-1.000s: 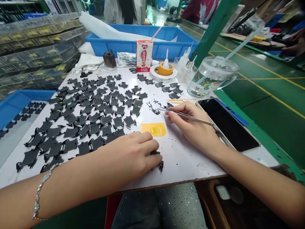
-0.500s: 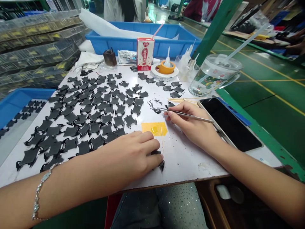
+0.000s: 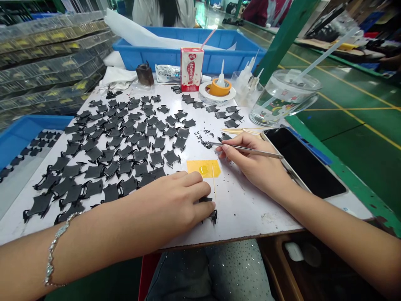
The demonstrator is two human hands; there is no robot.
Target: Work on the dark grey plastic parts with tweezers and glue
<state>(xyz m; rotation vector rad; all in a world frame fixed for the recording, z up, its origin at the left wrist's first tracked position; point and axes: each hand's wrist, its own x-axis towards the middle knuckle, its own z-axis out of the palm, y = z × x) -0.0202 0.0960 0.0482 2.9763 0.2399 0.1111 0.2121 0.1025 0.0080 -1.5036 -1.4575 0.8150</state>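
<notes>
My right hand (image 3: 247, 156) pinches a pair of metal tweezers (image 3: 253, 151). Their tips reach into a small heap of tiny black bits (image 3: 205, 141) on the white tabletop. Close to the front edge, my left hand (image 3: 184, 200) has its fingers closed on a flat black piece with clip-like ends (image 3: 213, 215), mostly hidden beneath them. Just beyond that hand lies a yellow patch (image 3: 194, 166) with a shiny drop on it, and a thin wooden stick (image 3: 214, 184) rests across its right side. Many similar black pieces (image 3: 125, 167) spread over the left of the table.
A phone (image 3: 303, 161) and a glass mug with a straw (image 3: 278, 100) stand at right. Behind are a drink carton (image 3: 191, 69), orange tape (image 3: 219, 88), nozzle bottles (image 3: 246, 77) and a blue bin (image 3: 150, 54). Stacked clear trays (image 3: 53, 62) rise at left.
The view has shifted very slightly. Both hands keep nearly the same places, with the tweezer tips still at the heap of black bits.
</notes>
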